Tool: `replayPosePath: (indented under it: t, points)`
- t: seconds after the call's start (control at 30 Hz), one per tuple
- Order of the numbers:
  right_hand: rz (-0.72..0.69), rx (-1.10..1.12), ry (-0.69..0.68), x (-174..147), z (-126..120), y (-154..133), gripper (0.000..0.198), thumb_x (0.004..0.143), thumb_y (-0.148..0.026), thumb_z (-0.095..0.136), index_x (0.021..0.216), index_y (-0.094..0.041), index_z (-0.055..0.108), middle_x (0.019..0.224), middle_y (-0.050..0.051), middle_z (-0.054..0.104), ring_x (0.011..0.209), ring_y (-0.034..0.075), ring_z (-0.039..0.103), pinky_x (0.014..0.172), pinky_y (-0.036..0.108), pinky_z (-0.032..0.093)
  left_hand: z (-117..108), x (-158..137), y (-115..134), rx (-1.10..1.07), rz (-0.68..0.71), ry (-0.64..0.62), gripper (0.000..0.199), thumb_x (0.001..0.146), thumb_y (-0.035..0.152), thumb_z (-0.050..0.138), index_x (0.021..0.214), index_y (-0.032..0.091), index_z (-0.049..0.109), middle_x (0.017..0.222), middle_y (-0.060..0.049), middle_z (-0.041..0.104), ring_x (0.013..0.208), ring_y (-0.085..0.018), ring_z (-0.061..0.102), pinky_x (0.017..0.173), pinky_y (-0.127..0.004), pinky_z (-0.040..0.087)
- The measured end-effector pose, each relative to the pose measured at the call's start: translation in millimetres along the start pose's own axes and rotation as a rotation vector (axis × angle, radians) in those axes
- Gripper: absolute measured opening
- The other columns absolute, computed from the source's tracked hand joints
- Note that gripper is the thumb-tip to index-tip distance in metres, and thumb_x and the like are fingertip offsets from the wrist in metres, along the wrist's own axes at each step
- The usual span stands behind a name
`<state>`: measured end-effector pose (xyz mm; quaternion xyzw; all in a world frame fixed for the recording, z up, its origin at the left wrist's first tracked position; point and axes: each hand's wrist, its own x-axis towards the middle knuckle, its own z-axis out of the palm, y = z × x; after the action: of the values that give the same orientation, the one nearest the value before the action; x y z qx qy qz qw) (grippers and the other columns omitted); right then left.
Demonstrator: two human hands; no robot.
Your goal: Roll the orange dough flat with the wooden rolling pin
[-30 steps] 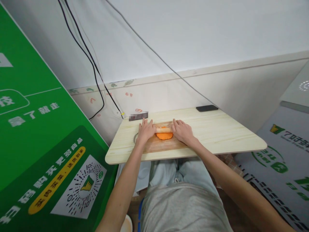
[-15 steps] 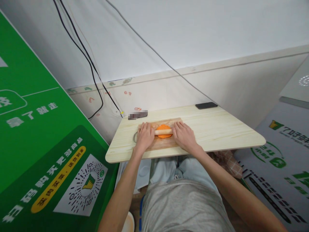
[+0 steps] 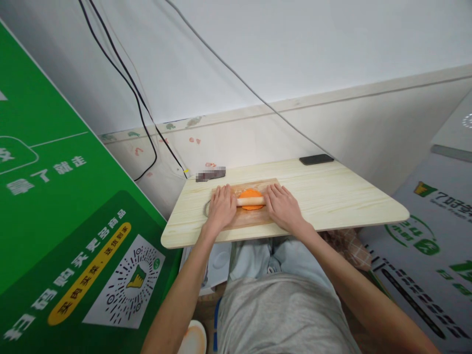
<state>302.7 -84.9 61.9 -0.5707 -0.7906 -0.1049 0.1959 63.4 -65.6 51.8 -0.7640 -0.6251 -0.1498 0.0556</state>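
Observation:
A wooden rolling pin (image 3: 250,201) lies crosswise over a flat, roundish orange sheet of dough or clay (image 3: 252,193). My left hand (image 3: 221,205) covers the pin's left end, and my right hand (image 3: 282,205) covers the right end. Both hands press down on it with the fingers over the ends, which are hidden beneath them. Under the orange sheet is a wooden board (image 3: 254,220), with a metal loop handle (image 3: 206,209) showing beside my left hand.
The board rests on a pale wood-grain table (image 3: 339,196) against the wall. A black phone (image 3: 316,159) lies at the back right, and a dark, partly blurred object (image 3: 211,174) at the back left. Cables (image 3: 138,98) hang along the wall. A green panel (image 3: 73,162) stands on the left.
The pin and both hands keep almost the same place on the orange sheet. The camera view has shifted slightly.

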Motion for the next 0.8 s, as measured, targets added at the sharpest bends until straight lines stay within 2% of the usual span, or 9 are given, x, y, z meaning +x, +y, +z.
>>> replayPosePath:
  t: [0.13,0.23,0.33,0.47,0.57,0.8]
  points:
    - [0.003,-0.001,-0.051,19.9,2.3,7.4,0.055,0.115,-0.03,0.024,0.138,-0.009,0.07,0.147,0.019,0.07,0.145,0.03,0.053,0.123,0.043,0.036,-5.1,22.5,-0.6,0.003,0.01,-0.06,0.063,0.113,0.035,0.022,0.166,0.005,0.041,0.176,-0.021,0.04,0.169,-0.037,0.026,0.134,-0.056,0.028]
    - [0.001,-0.022,-0.095,33.7,4.7,12.1,0.053,0.115,-0.03,0.025,0.13,-0.014,0.073,0.142,0.017,0.073,0.138,0.03,0.057,0.116,0.044,0.04,-6.5,39.7,-1.4,0.011,-0.014,-0.109,0.06,0.112,0.031,0.024,0.162,0.007,0.046,0.172,-0.021,0.046,0.168,-0.035,0.027,0.134,-0.055,0.029]
    - [0.005,-0.056,-0.156,49.2,3.6,15.2,0.049,0.115,-0.028,0.027,0.125,-0.015,0.073,0.135,0.016,0.075,0.131,0.029,0.061,0.11,0.042,0.044,-5.5,56.0,-2.4,0.005,-0.054,-0.155,0.06,0.111,0.032,0.024,0.16,0.009,0.05,0.17,-0.021,0.048,0.168,-0.035,0.028,0.134,-0.057,0.029]
    - [0.044,-0.063,-0.253,68.9,-0.6,18.1,0.046,0.114,-0.028,0.03,0.127,-0.014,0.072,0.136,0.016,0.074,0.129,0.029,0.064,0.106,0.04,0.046,-2.6,71.7,-3.6,-0.023,-0.091,-0.178,0.062,0.11,0.033,0.025,0.163,0.011,0.047,0.173,-0.021,0.044,0.169,-0.036,0.026,0.134,-0.059,0.028]
    - [0.054,-0.057,-0.269,73.3,-0.8,19.1,0.045,0.114,-0.028,0.031,0.128,-0.014,0.071,0.137,0.016,0.074,0.129,0.029,0.065,0.105,0.039,0.046,-1.4,72.6,-4.4,-0.028,-0.074,-0.194,0.061,0.11,0.031,0.025,0.164,0.011,0.047,0.173,-0.019,0.044,0.169,-0.034,0.027,0.134,-0.057,0.028]
    - [0.002,-0.041,-0.126,45.9,8.1,17.9,0.049,0.114,-0.026,0.028,0.135,-0.01,0.069,0.14,0.02,0.072,0.134,0.031,0.061,0.114,0.041,0.041,-6.8,41.4,-4.1,-0.014,0.046,-0.12,0.048,0.114,0.036,0.033,0.149,0.02,0.061,0.163,-0.016,0.058,0.165,-0.031,0.034,0.134,-0.056,0.028]
